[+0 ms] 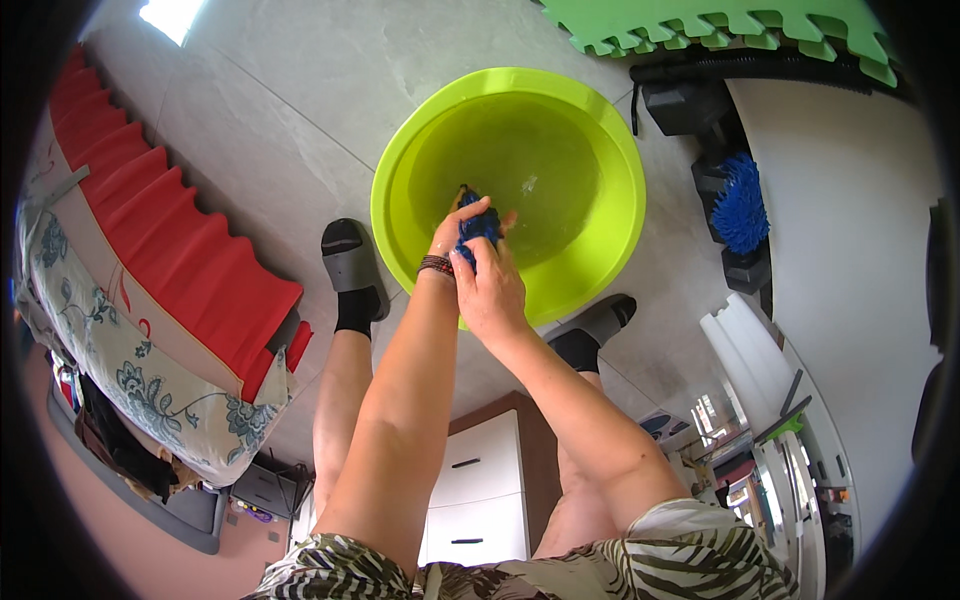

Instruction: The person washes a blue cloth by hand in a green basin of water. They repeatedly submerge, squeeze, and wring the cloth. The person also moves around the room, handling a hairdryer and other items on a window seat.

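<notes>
A large lime-green plastic basin (510, 304) stands on the tiled floor in front of me, with cloudy water inside. Above its near left part, both my hands grip a wet, bunched dark-blue cloth (480, 225). My left hand (448, 231), with a dark beaded bracelet at the wrist, is on the cloth's left side. My right hand (491, 289) squeezes its near end from the right, thumb against the material. Part of the fingers is hidden behind the cloth.
My feet in grey slides (354, 266) flank the basin. Right are black hex dumbbells (746, 270), a blue shaggy microfibre item (742, 206) and a white panel. Green foam mats (712, 19) lie at the top right. Left is a bed with a red skirt (187, 247). White drawers (476, 480) stand below.
</notes>
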A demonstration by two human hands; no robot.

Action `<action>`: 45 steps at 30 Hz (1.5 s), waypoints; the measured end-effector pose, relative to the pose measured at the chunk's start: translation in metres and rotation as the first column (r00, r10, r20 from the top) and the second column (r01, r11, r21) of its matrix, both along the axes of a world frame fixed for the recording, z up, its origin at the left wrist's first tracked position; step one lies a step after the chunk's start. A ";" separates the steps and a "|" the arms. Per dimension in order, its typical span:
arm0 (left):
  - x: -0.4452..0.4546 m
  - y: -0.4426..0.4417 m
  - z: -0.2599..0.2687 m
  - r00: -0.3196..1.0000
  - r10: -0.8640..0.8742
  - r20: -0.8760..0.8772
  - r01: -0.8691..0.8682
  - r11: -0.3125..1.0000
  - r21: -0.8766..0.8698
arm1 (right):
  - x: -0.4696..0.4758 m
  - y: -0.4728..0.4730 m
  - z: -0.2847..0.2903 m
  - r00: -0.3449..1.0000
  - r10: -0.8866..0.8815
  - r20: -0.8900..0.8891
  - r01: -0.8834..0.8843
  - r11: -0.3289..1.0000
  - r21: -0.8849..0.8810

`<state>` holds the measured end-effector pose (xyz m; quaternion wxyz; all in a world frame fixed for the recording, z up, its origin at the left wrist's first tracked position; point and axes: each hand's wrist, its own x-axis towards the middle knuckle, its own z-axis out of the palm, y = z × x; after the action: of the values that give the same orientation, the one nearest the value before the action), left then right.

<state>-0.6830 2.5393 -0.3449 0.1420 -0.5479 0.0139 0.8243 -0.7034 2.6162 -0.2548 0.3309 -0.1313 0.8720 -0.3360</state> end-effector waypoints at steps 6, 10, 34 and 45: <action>-0.003 0.035 -0.018 0.986 0.098 0.137 -0.062 0.967 -0.245 | -0.078 0.009 -0.107 0.982 -0.085 0.167 0.024 0.942 0.336; 0.005 0.019 0.015 0.986 0.112 0.126 -0.078 0.965 -0.250 | -0.100 0.044 -0.138 0.995 -0.033 -0.094 0.055 0.968 0.244; 0.034 0.007 0.014 0.968 0.172 0.182 -0.105 0.939 -0.327 | -0.038 0.062 -0.129 0.997 0.046 -0.054 -0.028 0.953 0.302; 0.026 0.053 0.082 0.995 -0.049 0.088 0.022 0.957 0.288 | -0.018 0.081 0.008 0.993 0.059 0.100 -0.071 0.991 0.117</action>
<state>-0.6569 2.5927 -0.2633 0.2352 -0.5595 -0.1027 0.7881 -0.7218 2.6974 -0.2466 0.3907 -0.1232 0.8689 -0.2780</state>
